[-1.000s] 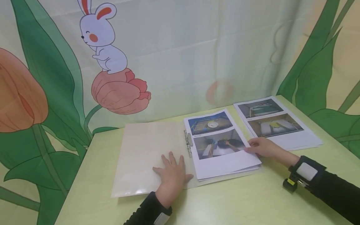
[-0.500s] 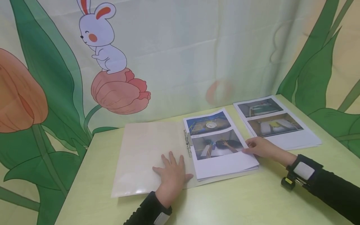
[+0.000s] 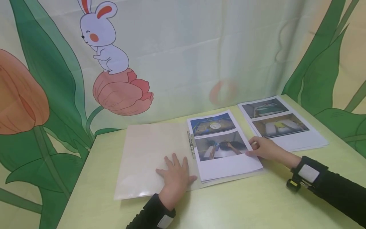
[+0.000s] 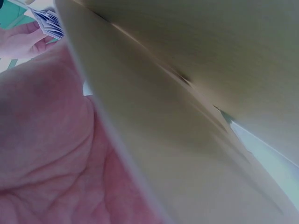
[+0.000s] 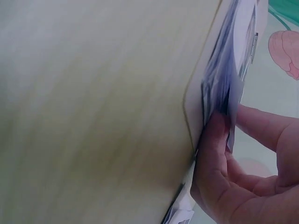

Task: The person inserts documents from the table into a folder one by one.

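A pale folder (image 3: 151,143) lies spread on the table, with a metal clip (image 3: 191,144) along its fold. My left hand (image 3: 175,178) rests flat on the left cover, fingers spread; its palm (image 4: 46,140) fills one side of the left wrist view beside the cover's edge. On the folder's right half sits a stack of printed sheets (image 3: 228,170) with two photos on the top page. At the stack's right edge my right hand (image 3: 267,149) pinches paper (image 5: 237,88) between thumb and fingers. How many sheets it grips I cannot tell.
A second stack of printed sheets (image 3: 297,143) lies at the table's back right, just beyond my right hand. Behind the pale green table (image 3: 228,206) hangs a curtain (image 3: 183,63) printed with a rabbit and tulips.
My right hand has shifted slightly left with the paper's edge, and the top sheet's lower right corner now lies closer over the sheets below. The left hand stays in place.
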`<act>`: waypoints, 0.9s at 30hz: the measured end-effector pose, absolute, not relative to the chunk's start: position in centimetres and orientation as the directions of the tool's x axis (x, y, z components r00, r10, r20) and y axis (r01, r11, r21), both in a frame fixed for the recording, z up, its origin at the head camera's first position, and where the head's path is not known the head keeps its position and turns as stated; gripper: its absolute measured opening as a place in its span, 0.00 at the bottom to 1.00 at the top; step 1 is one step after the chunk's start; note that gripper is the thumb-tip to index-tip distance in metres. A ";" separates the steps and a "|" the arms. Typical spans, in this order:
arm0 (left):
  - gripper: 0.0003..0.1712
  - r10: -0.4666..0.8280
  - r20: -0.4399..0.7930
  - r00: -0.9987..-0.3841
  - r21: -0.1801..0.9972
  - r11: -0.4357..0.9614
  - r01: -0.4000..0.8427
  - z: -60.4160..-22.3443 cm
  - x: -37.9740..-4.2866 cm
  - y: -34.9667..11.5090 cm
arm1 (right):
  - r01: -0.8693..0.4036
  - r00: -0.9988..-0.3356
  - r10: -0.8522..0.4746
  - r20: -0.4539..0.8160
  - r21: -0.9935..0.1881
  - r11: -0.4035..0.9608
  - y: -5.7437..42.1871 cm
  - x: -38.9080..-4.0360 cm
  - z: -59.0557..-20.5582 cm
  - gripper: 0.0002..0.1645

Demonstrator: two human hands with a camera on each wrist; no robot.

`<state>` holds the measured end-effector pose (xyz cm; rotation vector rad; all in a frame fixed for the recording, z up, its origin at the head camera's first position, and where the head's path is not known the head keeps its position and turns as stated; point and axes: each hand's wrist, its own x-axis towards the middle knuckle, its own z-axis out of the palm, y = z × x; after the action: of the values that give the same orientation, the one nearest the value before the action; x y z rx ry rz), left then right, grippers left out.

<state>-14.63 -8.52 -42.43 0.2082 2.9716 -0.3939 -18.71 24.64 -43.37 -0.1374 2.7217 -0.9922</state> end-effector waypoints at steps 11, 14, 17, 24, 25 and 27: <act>0.47 0.122 -0.154 -0.980 -0.251 0.955 0.159 -42.5 -14.6 -8.5 | -0.056 -0.985 -0.148 -0.086 -0.656 0.753 26.5 -18.7 -43.2 0.26; 0.47 0.124 -0.154 -0.980 -0.251 0.955 0.160 -42.5 -14.6 -8.5 | -0.064 -0.993 -0.115 -0.039 -0.630 0.774 28.3 -19.0 -43.0 0.23; 0.47 0.126 -0.156 -0.980 -0.257 0.952 0.164 -42.4 -14.6 -8.5 | -0.060 -0.997 -0.078 -0.006 -0.588 0.807 30.6 -19.7 -43.0 0.20; 0.47 0.123 -0.160 -0.979 -0.263 0.951 0.162 -42.3 -14.6 -8.6 | 0.023 -1.000 0.016 -0.018 -0.495 0.869 36.3 -20.7 -41.9 0.26; 0.47 0.122 -0.162 -0.979 -0.260 0.952 0.162 -42.3 -14.6 -8.5 | 0.042 -0.999 0.030 -0.032 -0.484 0.874 36.9 -20.6 -41.6 0.28; 0.47 0.119 -0.165 -0.979 -0.252 0.954 0.159 -42.3 -14.7 -8.5 | 0.084 -0.996 0.055 -0.076 -0.471 0.878 38.1 -20.5 -41.1 0.32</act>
<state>-14.65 -8.53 -42.35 0.2118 2.9590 -0.4002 -20.49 38.05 -41.14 0.1109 2.9855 -0.7536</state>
